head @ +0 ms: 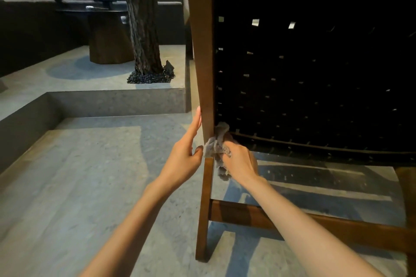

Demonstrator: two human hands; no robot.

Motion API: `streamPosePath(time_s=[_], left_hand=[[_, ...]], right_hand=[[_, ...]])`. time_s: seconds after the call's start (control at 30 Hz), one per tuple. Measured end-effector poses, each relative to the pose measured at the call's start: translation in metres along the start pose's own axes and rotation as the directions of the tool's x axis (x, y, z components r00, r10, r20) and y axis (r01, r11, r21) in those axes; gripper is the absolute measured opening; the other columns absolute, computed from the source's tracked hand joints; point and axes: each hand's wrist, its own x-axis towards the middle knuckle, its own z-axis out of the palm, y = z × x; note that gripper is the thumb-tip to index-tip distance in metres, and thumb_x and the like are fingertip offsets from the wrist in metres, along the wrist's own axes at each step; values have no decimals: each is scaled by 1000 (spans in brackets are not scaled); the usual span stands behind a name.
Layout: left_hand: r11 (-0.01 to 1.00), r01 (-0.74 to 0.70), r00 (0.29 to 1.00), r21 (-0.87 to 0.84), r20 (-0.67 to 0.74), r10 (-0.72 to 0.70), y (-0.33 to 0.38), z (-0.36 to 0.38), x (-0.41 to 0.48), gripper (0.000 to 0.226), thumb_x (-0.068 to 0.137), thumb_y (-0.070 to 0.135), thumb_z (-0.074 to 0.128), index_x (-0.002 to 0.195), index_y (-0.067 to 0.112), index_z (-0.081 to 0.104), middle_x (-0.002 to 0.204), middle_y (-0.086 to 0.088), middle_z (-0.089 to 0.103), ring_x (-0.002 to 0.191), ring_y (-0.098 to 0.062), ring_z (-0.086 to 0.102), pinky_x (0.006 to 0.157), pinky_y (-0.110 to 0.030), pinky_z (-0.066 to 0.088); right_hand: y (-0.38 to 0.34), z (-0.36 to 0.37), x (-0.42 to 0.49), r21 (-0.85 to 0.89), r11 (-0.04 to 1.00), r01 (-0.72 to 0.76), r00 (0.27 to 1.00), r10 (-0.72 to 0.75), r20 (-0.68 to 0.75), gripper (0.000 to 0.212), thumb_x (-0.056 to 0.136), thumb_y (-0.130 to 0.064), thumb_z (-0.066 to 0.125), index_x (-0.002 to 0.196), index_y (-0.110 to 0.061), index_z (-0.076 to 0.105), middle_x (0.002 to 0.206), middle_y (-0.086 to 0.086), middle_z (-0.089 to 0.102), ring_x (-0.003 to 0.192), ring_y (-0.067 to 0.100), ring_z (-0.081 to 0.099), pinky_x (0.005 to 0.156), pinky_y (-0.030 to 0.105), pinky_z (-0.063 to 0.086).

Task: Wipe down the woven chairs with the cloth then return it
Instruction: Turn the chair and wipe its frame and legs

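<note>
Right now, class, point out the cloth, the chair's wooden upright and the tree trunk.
cloth (212,148): head view, bunched grey middle.
wooden upright (203,51): head view, front face, mid-height.
tree trunk (143,18): head view, bark halfway up.

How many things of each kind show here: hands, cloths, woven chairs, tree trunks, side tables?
Hands: 2 (left hand, right hand)
cloth: 1
woven chair: 1
tree trunk: 1
side table: 1
Total: 6
</note>
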Motion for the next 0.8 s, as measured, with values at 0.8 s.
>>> streamPosePath(time_s=[0.8], left_hand=[[969, 118, 956, -216, -241, -170, 79, -60, -34, 13, 93, 18, 58, 98, 20, 70, 77, 9, 68, 67, 5, 61, 56, -8, 44]], right_hand=[[-59, -168, -70, 242, 911, 334, 929, -276, -245, 12, 89, -27, 65, 100, -32, 65, 91, -26, 55, 103, 5, 51, 87, 15, 37]])
